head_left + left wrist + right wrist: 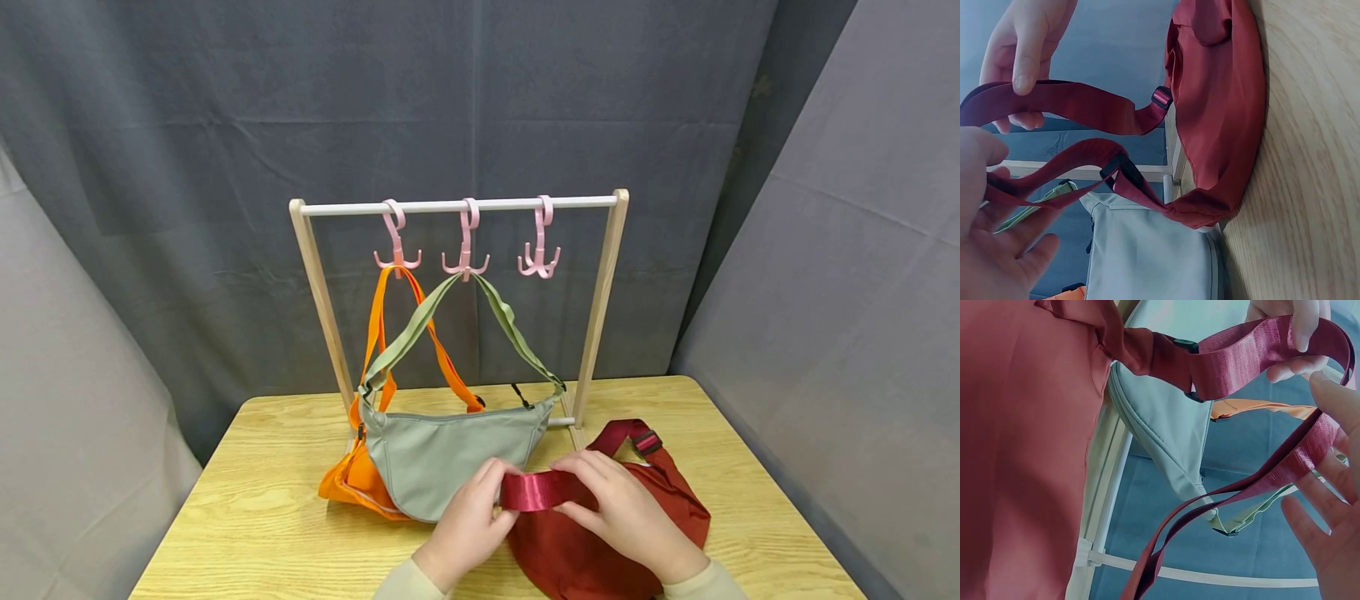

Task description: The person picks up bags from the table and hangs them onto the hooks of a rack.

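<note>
A dark red shoulder bag (600, 546) stands low at the front right of the table, its strap (536, 492) lifted toward the camera in the head view. My left hand (474, 518) pinches the strap's left part between thumb and fingers. On the other side my right hand (618, 512) pinches the same strap. Both wrist views show the strap looping from one hand to the other, with a black buckle (1121, 172) on it. Behind the left hand, a grey-green bag (450, 458) hangs by its strap from the middle pink hook (466, 242).
A wooden rack (603, 308) with a white top bar (337, 209) stands at the back of the table (247, 500). An orange bag (360, 483) hangs from the left pink hook (397, 237), partly behind the grey-green one. The right pink hook (540, 242) carries nothing.
</note>
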`<act>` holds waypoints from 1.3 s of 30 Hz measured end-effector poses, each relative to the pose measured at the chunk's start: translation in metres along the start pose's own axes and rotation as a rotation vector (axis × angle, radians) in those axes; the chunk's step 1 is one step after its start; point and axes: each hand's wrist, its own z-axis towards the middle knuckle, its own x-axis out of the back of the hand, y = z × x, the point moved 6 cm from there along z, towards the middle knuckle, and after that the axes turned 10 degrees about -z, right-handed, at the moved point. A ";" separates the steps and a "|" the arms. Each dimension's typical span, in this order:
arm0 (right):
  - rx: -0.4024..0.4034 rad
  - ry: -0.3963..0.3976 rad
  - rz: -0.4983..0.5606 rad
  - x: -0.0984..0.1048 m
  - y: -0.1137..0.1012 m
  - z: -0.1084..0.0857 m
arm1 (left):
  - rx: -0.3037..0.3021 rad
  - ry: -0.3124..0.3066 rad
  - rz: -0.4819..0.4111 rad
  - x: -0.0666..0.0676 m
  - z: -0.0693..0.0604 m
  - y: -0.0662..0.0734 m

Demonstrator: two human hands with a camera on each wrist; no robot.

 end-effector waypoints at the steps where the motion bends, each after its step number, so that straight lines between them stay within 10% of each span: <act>1: 0.000 0.000 0.000 0.000 0.000 0.000 | -0.004 0.002 0.004 0.001 0.000 0.000; 39: -0.090 -0.058 -0.109 0.004 0.051 -0.003 | 0.015 -0.012 0.039 0.024 -0.004 0.002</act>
